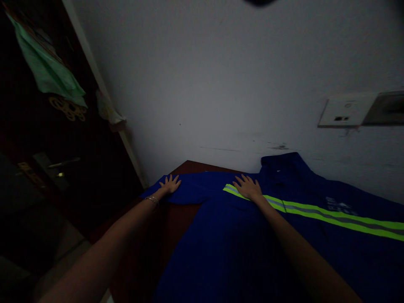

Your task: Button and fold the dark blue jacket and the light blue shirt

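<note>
A dark blue work jacket [217, 235] with a collar lies spread out before me. A yellow-green and grey reflective stripe [334, 216] crosses its chest, and small pale lettering shows above the stripe at the right. My left hand [170, 184] rests flat on the jacket's left-hand sleeve near its end, fingers spread. On the upper chest, over the stripe's left part, lies my right hand [248, 187], also flat with fingers apart. Neither hand grips the cloth.
Under the jacket is a reddish-brown table [192, 167] against a pale wall [202, 84]. A wall socket [345, 111] sits at the right. To the left stand a dark door with a handle [65, 163] and a hanging green cloth [47, 71].
</note>
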The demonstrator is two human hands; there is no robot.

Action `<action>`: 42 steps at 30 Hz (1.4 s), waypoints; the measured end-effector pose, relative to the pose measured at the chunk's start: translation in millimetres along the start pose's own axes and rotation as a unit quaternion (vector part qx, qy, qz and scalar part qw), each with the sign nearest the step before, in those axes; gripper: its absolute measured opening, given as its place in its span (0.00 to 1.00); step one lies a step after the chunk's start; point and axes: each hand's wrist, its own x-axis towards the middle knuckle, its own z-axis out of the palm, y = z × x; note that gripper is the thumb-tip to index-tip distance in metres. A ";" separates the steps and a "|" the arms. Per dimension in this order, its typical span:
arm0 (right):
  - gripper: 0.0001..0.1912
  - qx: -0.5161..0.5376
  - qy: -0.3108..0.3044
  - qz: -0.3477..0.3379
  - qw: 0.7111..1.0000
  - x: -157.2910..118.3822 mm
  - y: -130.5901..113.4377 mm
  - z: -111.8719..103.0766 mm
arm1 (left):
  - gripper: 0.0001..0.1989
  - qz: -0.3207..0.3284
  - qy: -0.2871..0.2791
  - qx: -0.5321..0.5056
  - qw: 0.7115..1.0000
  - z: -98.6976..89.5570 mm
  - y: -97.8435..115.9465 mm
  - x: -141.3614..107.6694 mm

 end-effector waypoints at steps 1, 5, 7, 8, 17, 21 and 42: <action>0.32 0.000 0.001 0.000 1.000 -0.7 -0.4 -0.3 | 0.33 -0.008 0.001 0.001 1.000 0.1 -1.4 -0.5; 0.32 -0.001 -0.002 0.004 1.000 -1.7 -1.1 -1.0 | 0.34 -0.025 -0.003 -0.002 1.000 -3.7 -4.9 -4.2; 0.32 0.000 -0.001 0.003 1.000 -1.1 -0.9 -0.7 | 0.35 -0.035 -0.005 -0.006 0.999 -6.6 -5.5 -7.4; 0.32 0.000 -0.001 0.002 1.000 -0.7 -0.6 -0.5 | 0.36 -0.037 -0.002 -0.007 0.999 -7.7 -6.1 -9.3; 0.32 -0.004 -0.008 0.003 1.000 -1.4 -0.8 -1.7 | 0.36 -0.055 0.009 0.002 0.998 0.5 -65.4 -18.7; 0.32 -0.008 -0.007 0.003 1.000 -1.1 -0.5 -1.4 | 0.32 -0.043 -0.006 -0.007 0.999 8.2 -95.2 -18.9; 0.23 0.178 0.017 -0.074 0.981 -13.9 14.8 -47.4 | 0.28 -0.029 0.066 0.108 0.992 -30.7 -47.0 -28.2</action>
